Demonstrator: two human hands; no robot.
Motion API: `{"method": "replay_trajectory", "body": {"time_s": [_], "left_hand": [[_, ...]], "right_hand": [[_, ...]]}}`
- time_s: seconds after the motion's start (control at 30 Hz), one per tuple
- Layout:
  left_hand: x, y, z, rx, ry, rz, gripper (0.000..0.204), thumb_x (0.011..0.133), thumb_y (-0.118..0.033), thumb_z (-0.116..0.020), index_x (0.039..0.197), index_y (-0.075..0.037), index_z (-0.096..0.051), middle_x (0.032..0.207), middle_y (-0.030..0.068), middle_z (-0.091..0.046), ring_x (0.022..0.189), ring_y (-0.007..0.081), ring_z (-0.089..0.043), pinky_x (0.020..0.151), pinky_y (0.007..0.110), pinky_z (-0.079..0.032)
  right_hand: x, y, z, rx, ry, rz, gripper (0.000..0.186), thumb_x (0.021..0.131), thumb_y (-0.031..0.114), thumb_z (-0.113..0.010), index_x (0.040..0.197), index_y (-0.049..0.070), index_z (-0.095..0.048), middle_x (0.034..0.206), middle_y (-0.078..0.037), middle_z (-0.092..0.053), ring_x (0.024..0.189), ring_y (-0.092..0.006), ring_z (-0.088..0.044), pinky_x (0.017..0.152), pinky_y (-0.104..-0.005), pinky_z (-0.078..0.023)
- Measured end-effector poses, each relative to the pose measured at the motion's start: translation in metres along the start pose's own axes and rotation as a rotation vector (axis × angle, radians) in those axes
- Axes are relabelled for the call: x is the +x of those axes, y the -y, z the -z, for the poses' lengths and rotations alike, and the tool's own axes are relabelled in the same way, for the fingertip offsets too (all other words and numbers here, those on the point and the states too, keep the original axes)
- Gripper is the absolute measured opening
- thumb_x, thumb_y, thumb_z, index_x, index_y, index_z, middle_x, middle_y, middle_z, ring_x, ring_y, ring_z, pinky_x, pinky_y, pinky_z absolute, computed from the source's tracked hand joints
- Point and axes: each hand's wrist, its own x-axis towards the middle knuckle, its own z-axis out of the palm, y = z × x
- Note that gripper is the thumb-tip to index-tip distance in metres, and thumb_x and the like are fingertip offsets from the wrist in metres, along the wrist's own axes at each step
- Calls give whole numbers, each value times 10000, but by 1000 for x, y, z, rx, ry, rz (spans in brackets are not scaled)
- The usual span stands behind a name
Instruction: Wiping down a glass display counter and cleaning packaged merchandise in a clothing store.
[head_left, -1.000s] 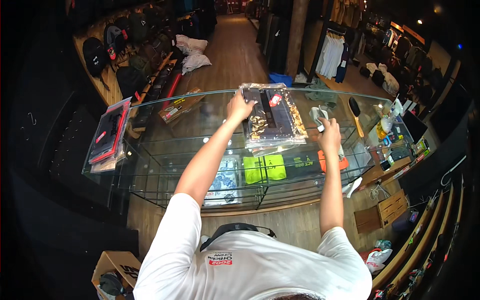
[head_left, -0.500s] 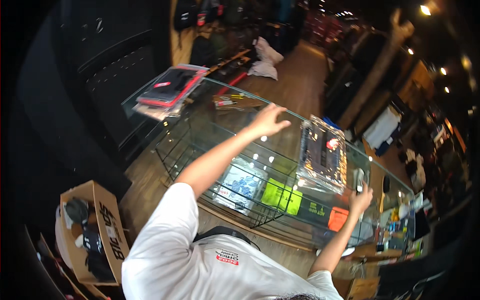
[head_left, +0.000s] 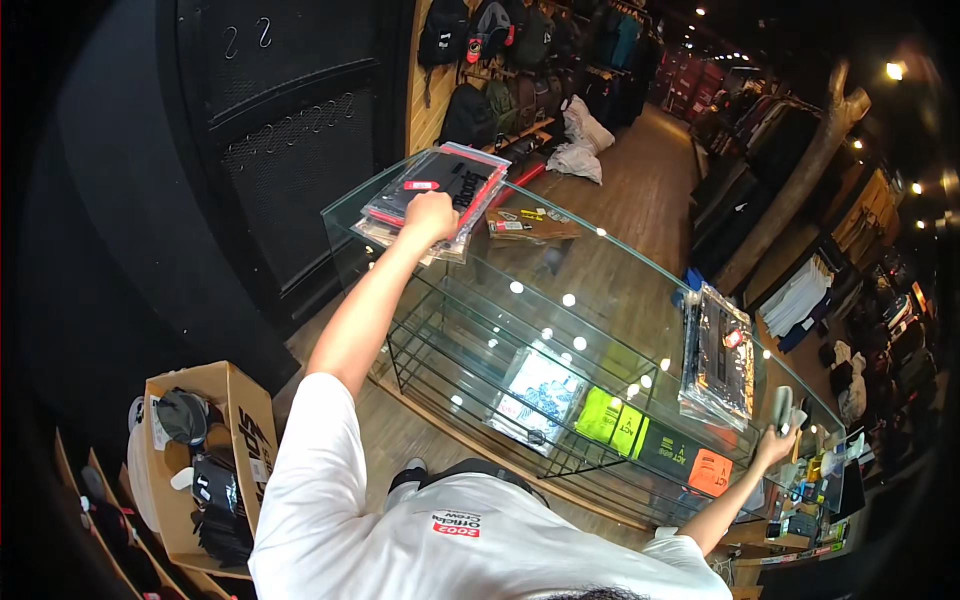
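My left hand (head_left: 432, 217) rests on the near edge of a stack of flat clear-bagged garments (head_left: 462, 178) at the far left of the glass counter (head_left: 580, 280). Its fingers are curled closed at the top black bag, which has a red tag and red edging. Off to the right, my right hand (head_left: 777, 444) is closed around a grey handheld device (head_left: 784, 407) with a rounded upper end; its exact kind is unclear. Just left of that hand, a second pile of shiny clear-bagged dark garments (head_left: 720, 360) lies on the counter.
Under the glass, black wire racks hold a white bagged shirt (head_left: 538, 398), a neon yellow packet (head_left: 608, 420) and an orange packet (head_left: 709, 472). A cardboard box (head_left: 245, 420) of caps and clothing stands at the left. White sacks (head_left: 582, 142) lie on the floor beyond.
My left hand has moved left from over the counter's middle onto the left stack, its fingers closing. My right hand still holds the grey device. The view has shifted leftward.
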Motion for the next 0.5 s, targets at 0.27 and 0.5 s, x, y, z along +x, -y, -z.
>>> {"method": "replay_trajectory", "body": {"time_s": [0.27, 0.5], "left_hand": [[-8, -20, 17, 173, 101, -116, 389, 907, -370, -662, 1044, -19, -761, 1125, 187, -715, 1059, 356, -699, 895, 421, -574], [0, -2, 28, -177, -132, -288, 261, 951, -243, -606, 917, -31, -754, 891, 196, -739, 840, 371, -734, 749, 498, -577]], "right_hand": [[-11, 50, 61, 214, -133, -98, 721, 847, 246, -811, 1452, 12, -497, 1367, -186, -616, 1155, -300, -624, 1016, -400, -472], [-47, 106, 100, 454, -24, -94, 692, 880, 171, -807, 1446, -50, -475, 1383, -162, -579, 1213, -242, -549, 1077, -356, -406]]}}
